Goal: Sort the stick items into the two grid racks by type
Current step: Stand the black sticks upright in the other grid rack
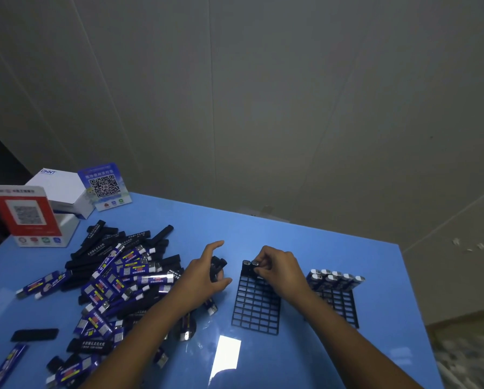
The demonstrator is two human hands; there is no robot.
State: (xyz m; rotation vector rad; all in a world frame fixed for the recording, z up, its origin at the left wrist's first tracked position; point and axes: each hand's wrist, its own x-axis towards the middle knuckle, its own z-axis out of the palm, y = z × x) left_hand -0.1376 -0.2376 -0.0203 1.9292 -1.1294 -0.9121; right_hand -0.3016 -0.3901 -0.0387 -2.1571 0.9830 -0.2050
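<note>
Right hand: fingers pinch a black stick, seating it upright in the far row of the near grid rack, beside one black stick already standing there.
Left hand: curled round a small bundle of black sticks; thumb and forefinger spread.
Key relation: the bundle lies just left of the near rack, long axes pointing away from the person; the left hand is nearer it, the right hand nearer the open cells.
Far grid rack: to the right, far rows filled with blue sticks, caps up.
Unsorted pile: mixed black and blue sticks, left of both hands on the blue table.
Judgement: sorting is at an early stage.
</note>
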